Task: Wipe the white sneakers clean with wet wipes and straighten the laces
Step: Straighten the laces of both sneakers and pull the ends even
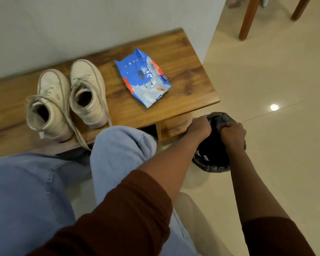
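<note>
The bench [183, 58] carries the two sneakers [54, 85] side by side, laces trailing over its front edge, with the wipes pack [142, 78] apart to their right. On the floor beside it stands the bin [212, 168]. Its liner [223, 117] looks best drawn evenly over the rim so the mouth stays wide. The left hand [199, 126] and right hand [232, 134] each clench a fold of liner.

Both arms outstretched, left grip [199, 126] and right grip [232, 134] curled, side by side.
</note>
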